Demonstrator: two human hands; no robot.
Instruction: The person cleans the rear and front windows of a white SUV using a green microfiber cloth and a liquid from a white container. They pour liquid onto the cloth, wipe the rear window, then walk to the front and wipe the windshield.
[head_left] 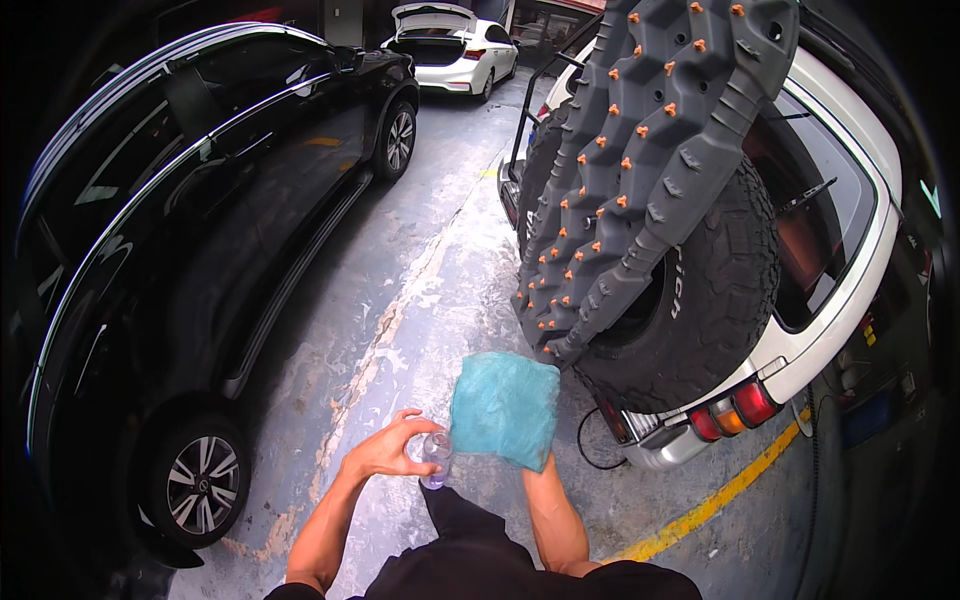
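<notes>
**On a garage floor between parked cars, a clear container (438,447) in one hand and a teal cloth (505,408) over the other**

Over the worn, grey-blue floor (400,300), near the lower middle of the view, the person's two bare hands are side by side and a little apart. The left hand (388,447) curves round the small clear container, gripping it between the thumb and the bent fingers; a pale purple tint shows toward its lower end. Just to its right, the teal cloth lies spread in a rough square over the right hand (538,475), with only the wrist end showing beneath its lower edge. Since the cloth hides those fingers, one cannot tell whether they are spread or pressed together.

Along the left stands a black car (270,200) with silver spoked wheels. To the right is the rear of a white vehicle (850,290), carrying a large spare tyre (735,290) with a chunky tread. Slanting across this tyre is a dark grey ribbed board (640,150), dotted with orange studs; its lower end comes near the upper right corner of the cloth. A yellow line (700,510) curves over the floor below the red and amber tail light (735,412). Farther back stands a white car (455,70) with its boot lid raised.
</notes>
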